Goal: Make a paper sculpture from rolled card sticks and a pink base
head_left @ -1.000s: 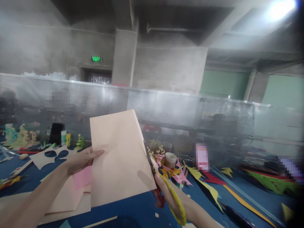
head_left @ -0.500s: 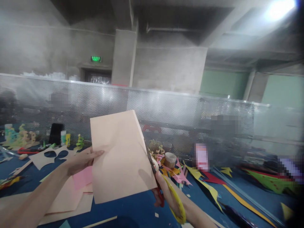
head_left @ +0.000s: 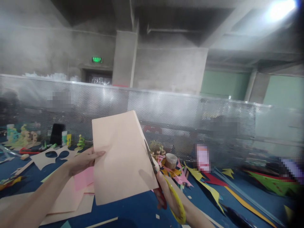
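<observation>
We hold up a pale peach sheet [head_left: 121,158] in the middle of the scene, tilted above the blue table [head_left: 133,213]. Our left hand [head_left: 82,161] pinches its left edge, thumb flat on the side facing us and the other fingers mostly hidden behind. Our right hand [head_left: 166,188] curls around the yellow and red handles of a pair of scissors [head_left: 151,158], whose dark blade lies along the sheet's right edge; we cannot tell how far apart the blades stand. To the near left, beneath our left forearm, we see more peach paper [head_left: 63,198] with a pink piece [head_left: 83,179] on it. Farther left lie a white cut-out [head_left: 44,160] with round holes and, beyond it, a black phone [head_left: 57,134] standing upright. Right of the sheet we have a white cup [head_left: 171,161] among coloured scraps, then a yellow strip [head_left: 204,182] and an orange strip [head_left: 247,202]. A perforated metal screen [head_left: 163,106] closes the far side.
</observation>
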